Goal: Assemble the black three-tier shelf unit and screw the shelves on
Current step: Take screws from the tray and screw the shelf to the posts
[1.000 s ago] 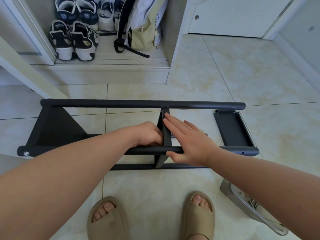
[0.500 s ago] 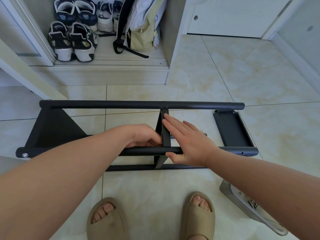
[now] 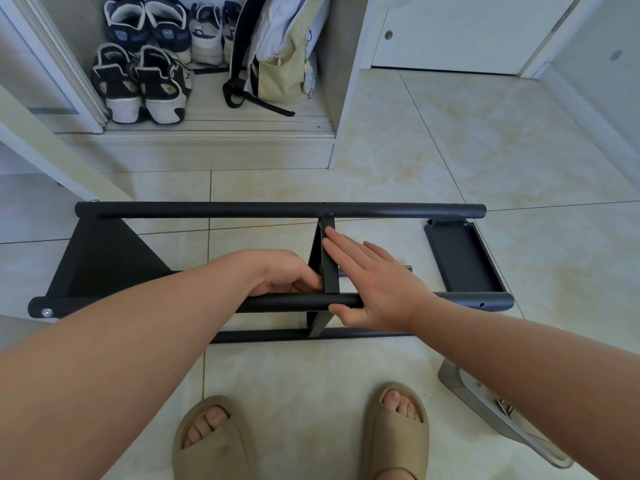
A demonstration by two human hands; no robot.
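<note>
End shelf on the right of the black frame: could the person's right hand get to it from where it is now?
Probably yes. The right hand lies flat against the middle shelf, holding nothing, and the end shelf sits to its right with nothing in the gap between.

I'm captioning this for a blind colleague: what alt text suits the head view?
A person steadies the middle shelf of a black frame lying on a tiled floor: the right hand lies flat against it, thumb on the near tube; the left hand curls at its other side. Beyond, sneakers and a backpack sit in an open cupboard.
</note>
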